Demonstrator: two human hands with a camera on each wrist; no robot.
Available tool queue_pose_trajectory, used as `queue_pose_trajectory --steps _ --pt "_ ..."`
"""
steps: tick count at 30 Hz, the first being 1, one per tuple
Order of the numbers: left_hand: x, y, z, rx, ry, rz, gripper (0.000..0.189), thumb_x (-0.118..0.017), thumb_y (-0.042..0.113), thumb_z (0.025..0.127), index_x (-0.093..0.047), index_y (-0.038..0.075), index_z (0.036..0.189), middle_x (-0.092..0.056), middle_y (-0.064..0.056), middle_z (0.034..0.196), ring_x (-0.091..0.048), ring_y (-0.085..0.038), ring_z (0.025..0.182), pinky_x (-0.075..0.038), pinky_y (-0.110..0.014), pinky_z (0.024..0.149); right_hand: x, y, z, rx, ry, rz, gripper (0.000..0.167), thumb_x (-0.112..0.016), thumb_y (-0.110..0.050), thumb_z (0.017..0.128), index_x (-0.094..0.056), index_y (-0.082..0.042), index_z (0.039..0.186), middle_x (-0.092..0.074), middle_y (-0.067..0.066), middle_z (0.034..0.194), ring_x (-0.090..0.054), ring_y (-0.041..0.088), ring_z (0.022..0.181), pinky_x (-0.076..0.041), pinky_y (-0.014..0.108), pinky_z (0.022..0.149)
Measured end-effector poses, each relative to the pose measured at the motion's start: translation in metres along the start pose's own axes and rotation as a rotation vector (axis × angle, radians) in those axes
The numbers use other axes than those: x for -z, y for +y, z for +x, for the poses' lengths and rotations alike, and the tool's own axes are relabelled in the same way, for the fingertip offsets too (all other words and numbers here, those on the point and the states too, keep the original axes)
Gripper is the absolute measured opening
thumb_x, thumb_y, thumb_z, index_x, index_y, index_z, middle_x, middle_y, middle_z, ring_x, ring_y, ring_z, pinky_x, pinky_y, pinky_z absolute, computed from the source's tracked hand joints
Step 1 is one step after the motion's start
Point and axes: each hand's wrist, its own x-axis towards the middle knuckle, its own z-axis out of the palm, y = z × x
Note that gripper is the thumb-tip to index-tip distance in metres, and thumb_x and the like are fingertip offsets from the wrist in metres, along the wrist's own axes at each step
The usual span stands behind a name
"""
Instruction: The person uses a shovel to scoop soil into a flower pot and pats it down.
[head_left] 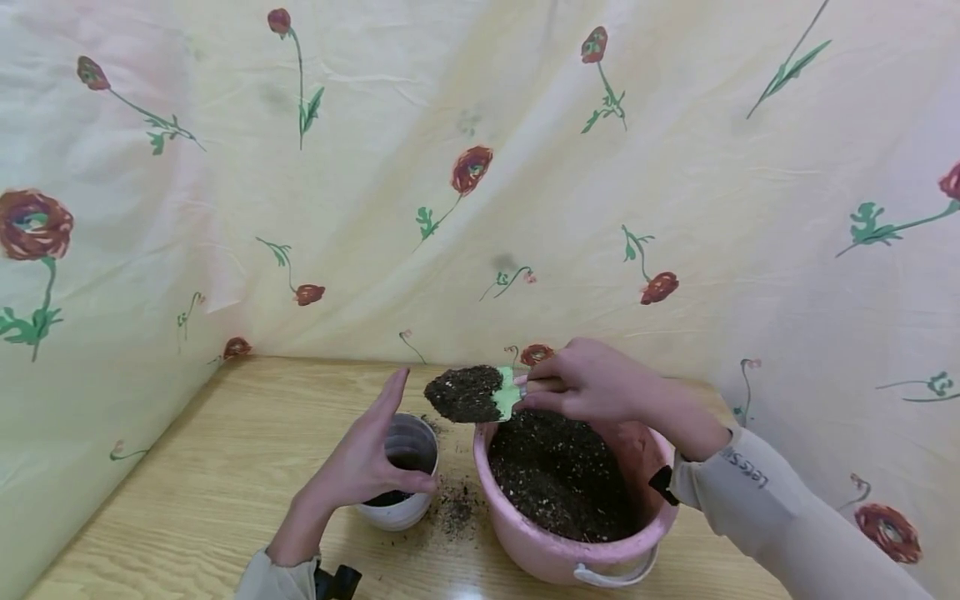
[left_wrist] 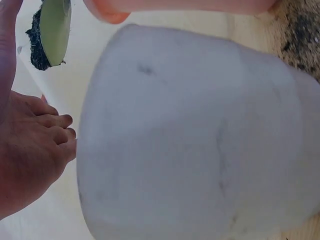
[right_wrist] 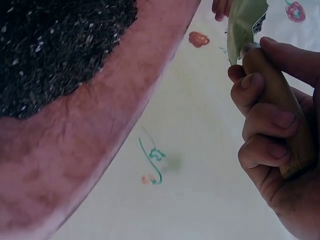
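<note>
My right hand [head_left: 592, 379] grips a small garden trowel by its wooden handle [right_wrist: 275, 95]. The trowel's pale green blade [head_left: 507, 394] carries a heap of dark soil [head_left: 463, 395] and is held level, above the gap between pot and bucket. To the left stands a white ribbed pot [head_left: 397, 510] with some soil inside. My left hand [head_left: 348, 467] is beside this pot, thumb stretched across its near rim and index finger pointing up. On the right is a pink bucket [head_left: 517, 542], holding much dark soil [head_left: 573, 475]; my right hand hangs over its far rim.
Spilled soil [head_left: 457, 508] lies on the wooden table [head_left: 187, 483] between pot and bucket. A white handle [head_left: 615, 575] sits at the bucket's near side. Behind and along both sides hangs a flowered cloth [head_left: 375, 208], close beyond the table's back edge.
</note>
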Motion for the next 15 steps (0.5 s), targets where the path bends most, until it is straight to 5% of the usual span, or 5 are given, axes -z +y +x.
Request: queue_pose_trajectory --steps 6,15 --pt "0.004 -0.008 -0.008 0.034 0.018 0.023 0.134 -0.091 0.039 0.06 0.002 0.024 0.155 -0.003 -0.014 0.161 -0.015 -0.04 0.143 -0.029 -0.065 0.105 -0.007 -0.005 0.016 0.02 -0.018 -0.029 0.042 -0.063 -0.034 0.093 -0.039 -0.023 0.06 -0.026 -0.015 0.055 -0.02 -0.001 0.048 -0.022 0.018 0.048" --pt "0.007 -0.017 -0.018 0.066 0.02 0.012 0.135 -0.09 0.043 0.06 0.002 0.02 0.156 -0.003 -0.016 0.16 -0.01 -0.04 0.144 -0.024 -0.066 0.107 -0.018 -0.017 0.04 0.022 -0.079 -0.008 0.038 -0.063 -0.027 0.092 -0.043 -0.023 0.059 -0.033 -0.014 0.053 -0.027 0.002 0.046 -0.028 0.02 0.047"
